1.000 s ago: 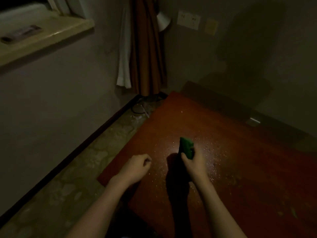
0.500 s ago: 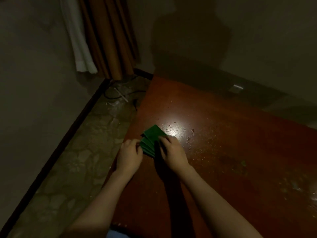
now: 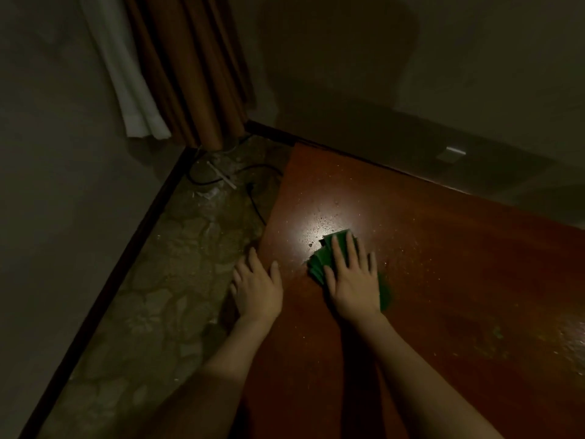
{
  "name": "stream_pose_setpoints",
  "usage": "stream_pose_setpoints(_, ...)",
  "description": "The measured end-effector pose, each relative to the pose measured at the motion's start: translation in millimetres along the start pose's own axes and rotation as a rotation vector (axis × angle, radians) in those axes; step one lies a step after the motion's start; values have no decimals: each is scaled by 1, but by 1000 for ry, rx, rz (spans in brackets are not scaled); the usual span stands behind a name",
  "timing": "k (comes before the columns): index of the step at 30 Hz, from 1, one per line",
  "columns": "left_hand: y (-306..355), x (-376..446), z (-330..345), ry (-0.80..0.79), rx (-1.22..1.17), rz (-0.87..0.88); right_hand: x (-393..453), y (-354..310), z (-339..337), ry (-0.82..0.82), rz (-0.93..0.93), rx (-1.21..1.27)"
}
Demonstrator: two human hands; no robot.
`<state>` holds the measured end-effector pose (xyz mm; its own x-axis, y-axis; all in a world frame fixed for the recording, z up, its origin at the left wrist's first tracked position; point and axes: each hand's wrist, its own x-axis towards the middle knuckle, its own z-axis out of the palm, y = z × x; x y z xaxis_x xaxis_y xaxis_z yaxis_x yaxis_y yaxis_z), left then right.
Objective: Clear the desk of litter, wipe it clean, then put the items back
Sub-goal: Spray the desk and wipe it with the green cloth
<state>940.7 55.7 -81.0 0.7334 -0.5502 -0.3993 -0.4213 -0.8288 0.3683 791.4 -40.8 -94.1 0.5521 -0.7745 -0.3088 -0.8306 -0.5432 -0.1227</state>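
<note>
Looks like a dim bedroom or hotel-type room: plain plastered walls [image 3: 57, 172], brown curtain [image 3: 190, 68] with a white liner [image 3: 126, 90] hanging into the corner, stone-patterned floor [image 3: 164, 296] with dark skirting, a black cable [image 3: 253, 198] trailing there (dust too), and a reddish wooden desk [image 3: 443, 280] set against the wall

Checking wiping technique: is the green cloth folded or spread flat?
Folded: the green cloth shows stacked layered edges fanning out beside the right hand pressing it onto the reddish wooden desk.

Green cloth [image 3: 319, 264], reddish-brown desk [image 3: 443, 280], brown curtain [image 3: 196, 74], mottled stone-patterned floor [image 3: 164, 296]
</note>
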Motion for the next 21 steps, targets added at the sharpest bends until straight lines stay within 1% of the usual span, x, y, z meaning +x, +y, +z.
stream_pose_setpoints(2,5,7,6,21,47,-17,17,9,-8,-8,81,4)
stream_pose_setpoints(5,7,11,11,107,67,-3,50,21,-22,-6,190,-44)
stream_pose_setpoints(7,6,13,14,110,62,-14,86,26,-37,-27,210,-111)
stream_pose_setpoints(8,7,14,15,108,60,-14,107,27,-45,-38,190,-151)
stream_pose_setpoints(10,7,15,15,98,70,-10,149,22,-59,-30,98,-179)
stream_pose_setpoints(12,8,17,15,80,64,-3,177,6,-66,20,-26,-133)
stream_pose_setpoints(14,9,17,15,94,63,2,189,-20,-64,25,-112,-77)
stream_pose_setpoints(16,10,17,16,108,69,-2,179,-49,-60,-11,-198,-66)
stream_pose_setpoints(18,11,16,15,138,67,-11,149,-69,-50,-43,-340,-55)
stream_pose_setpoints(20,11,15,15,160,70,-13,107,-71,-35,-85,-496,-64)
stream_pose_setpoints(21,12,16,15,172,75,-8,91,-61,-30,-87,-533,-73)
